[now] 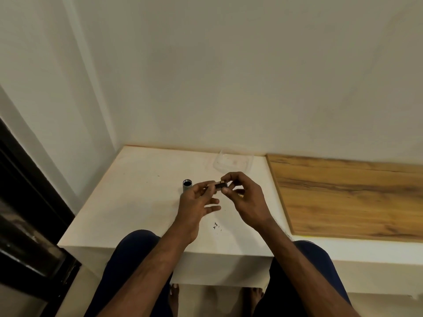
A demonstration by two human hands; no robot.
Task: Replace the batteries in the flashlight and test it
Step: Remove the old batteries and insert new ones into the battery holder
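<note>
The flashlight is apart, and its parts are on and above a white bench [137,202] set against the wall. A wooden panel [343,195] adjoins the bench's right edge. A clear plastic tub [233,160] sits at the back edge, too faint to show its contents.

The seated person's left hand [196,203] and right hand [243,195] meet over the middle of the bench. The left thumb and forefinger pinch one end of a small dark battery carrier [220,186] while its other fingers spread loosely below. The right fingertips pinch the opposite end, with the rest curled in.

The flashlight tube [187,186] stands upright on the bench just left of the left hand, its open end up and dark inside. A few dark specks [216,225] lie nearer the front edge.

I judge the job to be about midway. The body is open and the carrier is out and being worked on. Which cells are in it I cannot tell. Reloading, closing and the switch test seem to remain. No brand or writing is legible anywhere.
</note>
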